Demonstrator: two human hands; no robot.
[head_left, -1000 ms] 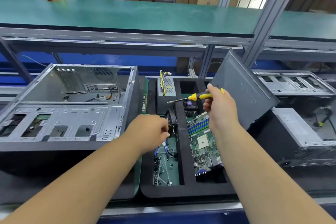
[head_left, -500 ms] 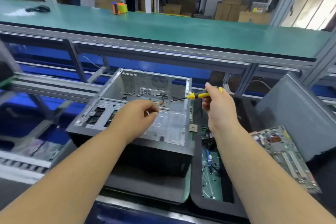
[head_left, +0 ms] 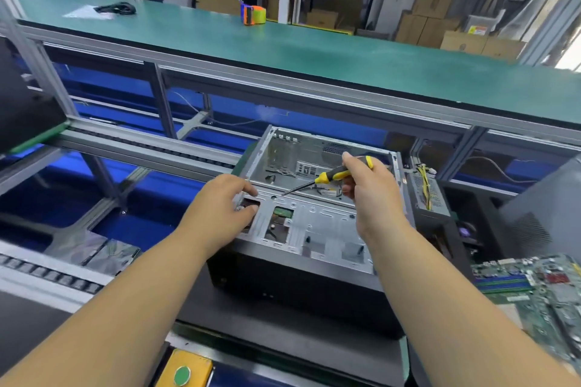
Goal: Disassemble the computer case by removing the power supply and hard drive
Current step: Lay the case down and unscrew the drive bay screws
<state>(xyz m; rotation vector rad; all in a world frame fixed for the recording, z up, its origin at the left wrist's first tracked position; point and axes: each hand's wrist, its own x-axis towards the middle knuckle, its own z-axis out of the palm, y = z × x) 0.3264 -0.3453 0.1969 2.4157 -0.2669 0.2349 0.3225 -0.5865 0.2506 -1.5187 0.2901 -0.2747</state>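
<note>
Hands (head_left: 226,198) (head_left: 366,190) over open computer case (head_left: 314,229), right gripping screwdriver (head_left: 333,174).

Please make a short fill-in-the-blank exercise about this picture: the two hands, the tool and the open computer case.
1. The right hand holds a screwdriver with a black and ____ handle.
2. The left hand rests on the metal frame of the open computer ____.
3. The screwdriver tip points toward the person's ____ side.
4. A loose green circuit board lies to the ____ of the case.

Missing words: yellow; case; left; right
</note>
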